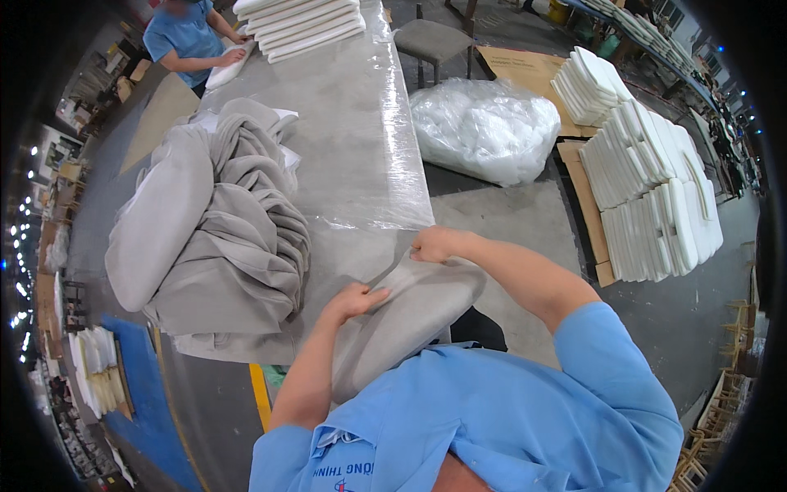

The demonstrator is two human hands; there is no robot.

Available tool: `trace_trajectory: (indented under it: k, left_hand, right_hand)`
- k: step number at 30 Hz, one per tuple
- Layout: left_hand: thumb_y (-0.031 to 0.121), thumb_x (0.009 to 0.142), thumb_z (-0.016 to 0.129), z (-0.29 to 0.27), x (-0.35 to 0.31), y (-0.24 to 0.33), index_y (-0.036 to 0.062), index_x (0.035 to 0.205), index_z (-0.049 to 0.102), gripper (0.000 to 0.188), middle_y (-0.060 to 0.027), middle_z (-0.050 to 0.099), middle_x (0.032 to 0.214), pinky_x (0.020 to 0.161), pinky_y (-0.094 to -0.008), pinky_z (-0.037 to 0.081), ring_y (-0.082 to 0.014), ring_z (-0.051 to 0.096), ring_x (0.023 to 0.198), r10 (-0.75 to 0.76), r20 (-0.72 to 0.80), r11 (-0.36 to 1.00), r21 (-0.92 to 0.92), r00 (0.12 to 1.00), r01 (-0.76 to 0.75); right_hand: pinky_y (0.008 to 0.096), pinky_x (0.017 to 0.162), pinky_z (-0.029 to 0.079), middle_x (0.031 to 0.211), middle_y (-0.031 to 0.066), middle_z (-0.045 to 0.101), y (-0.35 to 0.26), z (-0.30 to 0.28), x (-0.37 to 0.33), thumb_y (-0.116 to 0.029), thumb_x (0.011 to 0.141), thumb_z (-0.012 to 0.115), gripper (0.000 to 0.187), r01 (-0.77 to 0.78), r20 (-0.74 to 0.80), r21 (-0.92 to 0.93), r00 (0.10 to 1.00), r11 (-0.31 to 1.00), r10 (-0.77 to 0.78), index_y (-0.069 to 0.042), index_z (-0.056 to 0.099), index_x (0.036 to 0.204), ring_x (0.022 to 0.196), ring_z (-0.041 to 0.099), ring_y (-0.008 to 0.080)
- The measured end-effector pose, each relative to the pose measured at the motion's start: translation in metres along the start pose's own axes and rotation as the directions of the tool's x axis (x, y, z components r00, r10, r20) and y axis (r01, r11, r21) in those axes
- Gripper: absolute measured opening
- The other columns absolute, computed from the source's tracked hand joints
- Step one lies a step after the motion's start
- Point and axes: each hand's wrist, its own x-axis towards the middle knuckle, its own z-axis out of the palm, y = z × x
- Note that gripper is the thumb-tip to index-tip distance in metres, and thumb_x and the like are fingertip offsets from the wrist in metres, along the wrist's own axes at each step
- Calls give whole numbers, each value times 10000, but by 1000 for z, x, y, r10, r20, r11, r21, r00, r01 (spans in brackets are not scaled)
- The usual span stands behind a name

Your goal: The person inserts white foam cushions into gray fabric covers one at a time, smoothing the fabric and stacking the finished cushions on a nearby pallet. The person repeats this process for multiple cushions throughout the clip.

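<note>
A grey fabric-covered seat cushion [414, 316] leans against my body at the near end of the table. My right hand [443, 243] is closed on the far edge of its fabric cover and pulls a fold of it taut. On the left side of the opening, my left hand [352, 302] grips the cover's edge, thumb lying along the cloth. The fingertips of both hands are partly hidden by fabric. To the left lies a big heap of grey fabric covers [238, 246], with one plump, smooth grey piece [160, 217] on its left side.
The plastic-covered table [352, 156] stretches ahead, with stacked white pads [303, 25] at its far end. A co-worker in blue [184, 41] handles a pale piece there. Right of the table are a bag of white stuffing [488, 131], a chair [434, 41] and foam stacks [656, 189].
</note>
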Motion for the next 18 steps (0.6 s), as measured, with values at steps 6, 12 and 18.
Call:
trace_trajectory:
  k: [6,12,18]
  left_hand:
    - [465,1045,535,41,-8,-21,50,1005,756,472,-241,740,967,824,-492,534,-406,711,898,22,-306,1000,26,952,-15]
    - [400,1091,468,58,1,-25,64,1005,700,418,-239,717,893,782,-542,523,-460,686,860,46,-567,997,76,822,-3]
    - [362,1099,482,50,5,-20,67,946,661,378,-218,701,834,724,-537,502,-456,667,808,-52,-585,999,-38,809,37]
  right_hand:
    - [533,797,582,1022,208,771,0,12,41,-158,859,589,259,-205,229,-243,938,948,261,-9,791,925,925,752,371]
    - [509,922,566,1151,206,758,1,41,40,-259,941,603,320,-292,-186,113,933,950,309,-24,788,1052,1095,722,403]
    - [530,900,535,1038,259,730,0,36,50,-327,1020,559,376,-147,-279,292,932,945,231,-8,755,991,1017,686,458]
